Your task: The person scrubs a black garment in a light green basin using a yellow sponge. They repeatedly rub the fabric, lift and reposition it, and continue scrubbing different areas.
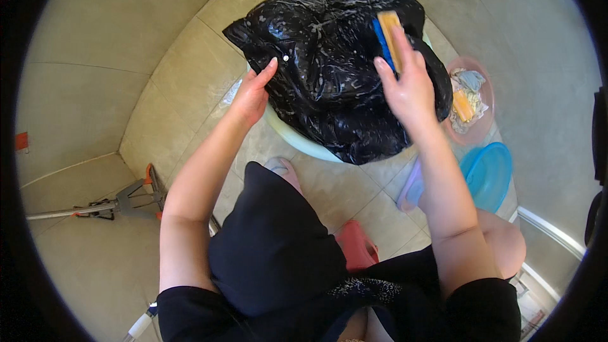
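A wet, glossy black garment with a snap button and whitish suds lies spread over a pale green basin, hanging past its rim. My left hand grips the garment's left edge, thumb on top, its fingers partly hidden below. In my right hand is a scrub brush with a yellowish back and blue bristles, tilted on its side against the right part of the garment.
Right of the basin, a pink basin holds wet cloths and an orange bar, perhaps soap. A blue basin leans by the wall. A red plastic object is between my legs. A mop stands left.
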`<state>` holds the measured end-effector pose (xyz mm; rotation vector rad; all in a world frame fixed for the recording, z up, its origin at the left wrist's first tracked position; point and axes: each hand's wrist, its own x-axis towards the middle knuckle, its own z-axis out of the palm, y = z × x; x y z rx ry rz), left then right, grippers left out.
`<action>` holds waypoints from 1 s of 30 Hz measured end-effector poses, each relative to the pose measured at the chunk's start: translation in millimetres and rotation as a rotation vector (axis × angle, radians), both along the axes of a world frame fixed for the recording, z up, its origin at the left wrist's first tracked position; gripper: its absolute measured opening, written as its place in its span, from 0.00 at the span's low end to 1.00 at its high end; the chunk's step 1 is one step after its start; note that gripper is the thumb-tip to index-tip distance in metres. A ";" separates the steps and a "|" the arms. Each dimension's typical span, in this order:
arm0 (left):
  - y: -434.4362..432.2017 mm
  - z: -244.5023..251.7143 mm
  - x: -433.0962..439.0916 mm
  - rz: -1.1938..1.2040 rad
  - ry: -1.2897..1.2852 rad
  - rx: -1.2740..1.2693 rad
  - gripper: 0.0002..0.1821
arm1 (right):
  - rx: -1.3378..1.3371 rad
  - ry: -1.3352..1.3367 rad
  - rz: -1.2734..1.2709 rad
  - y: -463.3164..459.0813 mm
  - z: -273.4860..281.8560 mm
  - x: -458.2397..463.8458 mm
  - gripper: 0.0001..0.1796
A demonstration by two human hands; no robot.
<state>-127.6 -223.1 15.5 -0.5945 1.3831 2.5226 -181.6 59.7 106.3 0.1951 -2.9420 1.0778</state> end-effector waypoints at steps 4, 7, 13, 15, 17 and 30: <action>48.0 -27.6 -15.2 0.298 -0.167 0.151 0.20 | 0.054 0.083 0.365 -116.7 -24.5 12.6 0.28; 50.5 -49.0 -2.0 0.368 -0.285 0.494 0.21 | 0.320 0.155 0.636 -125.7 -76.0 -17.4 0.23; 60.3 -25.6 16.7 0.307 -0.199 0.363 0.20 | 0.433 0.062 -0.142 2.4 -74.6 -169.5 0.26; 53.5 -39.5 22.7 0.318 -0.258 0.356 0.20 | 0.262 -0.117 -0.002 -44.3 -68.7 -116.5 0.27; 55.0 -35.3 17.7 0.357 -0.357 0.367 0.20 | 0.516 0.264 0.595 -92.9 -102.1 -32.0 0.26; 58.9 -44.7 41.4 0.301 -0.389 0.244 0.24 | 0.384 0.148 0.626 -120.6 -103.9 -32.7 0.24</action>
